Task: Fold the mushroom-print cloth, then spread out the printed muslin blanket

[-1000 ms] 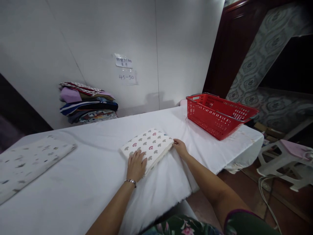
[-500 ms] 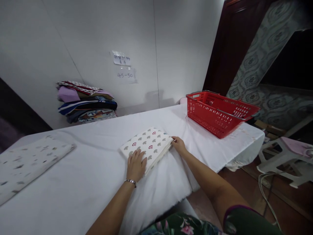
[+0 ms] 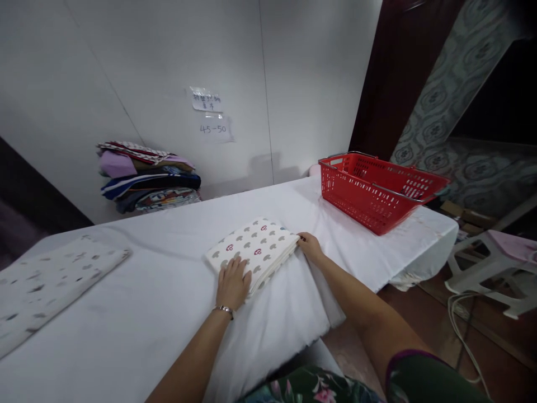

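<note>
A folded white cloth printed with grey and red shapes lies on the white-covered table. My left hand rests flat on its near corner, fingers stretched out; a bracelet sits on that wrist. At the cloth's right corner my right hand touches the edge, with the fingertips curled against the fold. Whether those fingers pinch the cloth is hard to see.
A red plastic basket stands at the table's far right end. Folded fabrics are stacked against the white wall. Another patterned folded cloth lies at the left. A white stool and cables sit on the floor right.
Both hands stay on the folded cloth in nearly the same pose. The view has shifted slightly, so the basket appears a little higher and further right.
</note>
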Demonstrator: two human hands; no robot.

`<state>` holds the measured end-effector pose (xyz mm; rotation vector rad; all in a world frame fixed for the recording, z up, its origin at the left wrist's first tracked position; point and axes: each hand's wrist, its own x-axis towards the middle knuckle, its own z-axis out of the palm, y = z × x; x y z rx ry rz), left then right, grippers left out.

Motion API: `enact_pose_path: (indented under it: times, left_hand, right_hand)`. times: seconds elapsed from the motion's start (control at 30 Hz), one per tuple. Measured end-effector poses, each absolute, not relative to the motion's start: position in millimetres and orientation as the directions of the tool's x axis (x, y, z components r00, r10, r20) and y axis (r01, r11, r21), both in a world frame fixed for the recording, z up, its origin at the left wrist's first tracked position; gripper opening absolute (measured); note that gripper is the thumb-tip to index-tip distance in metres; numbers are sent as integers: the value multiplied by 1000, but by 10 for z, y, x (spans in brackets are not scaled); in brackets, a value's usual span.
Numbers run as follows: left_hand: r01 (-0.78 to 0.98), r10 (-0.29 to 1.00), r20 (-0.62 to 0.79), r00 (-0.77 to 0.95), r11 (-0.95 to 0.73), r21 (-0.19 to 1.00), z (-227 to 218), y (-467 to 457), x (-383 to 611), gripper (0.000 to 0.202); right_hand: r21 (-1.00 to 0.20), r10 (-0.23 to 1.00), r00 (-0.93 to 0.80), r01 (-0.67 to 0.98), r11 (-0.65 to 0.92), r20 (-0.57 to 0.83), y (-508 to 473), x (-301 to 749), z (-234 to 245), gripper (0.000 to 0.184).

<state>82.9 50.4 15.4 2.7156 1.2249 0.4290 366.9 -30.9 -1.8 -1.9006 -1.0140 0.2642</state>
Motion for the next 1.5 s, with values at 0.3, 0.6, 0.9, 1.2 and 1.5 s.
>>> enact_pose_path:
  times: [0.3,0.6,0.9,1.2,1.5]
  left_hand:
    - [773,808,48,587,-577,264,409,538,1053,61]
    - [696,725,152,672,-688,204,179,453,1036,54]
    - [697,732,99,674,-675,241,203,500,1050,54]
    - [608,705,144,695,-682,405,388,349,1010,46]
    - [524,582,150,800,-798,297,360,274,976,30]
  right_hand:
    - [-782,774,597,578,-232,212,-291,3630,42,26]
    - [-802,780,604,541,-254,160,-295,3729,-33,30]
    - [-819,791,589,529,-224,164,-299,3756,-39,30]
    - [-826,796,587,517,-226,149,-284,3750,-45,29]
    - [-844,818,561,494,-207,128,-283,3790,-37,29]
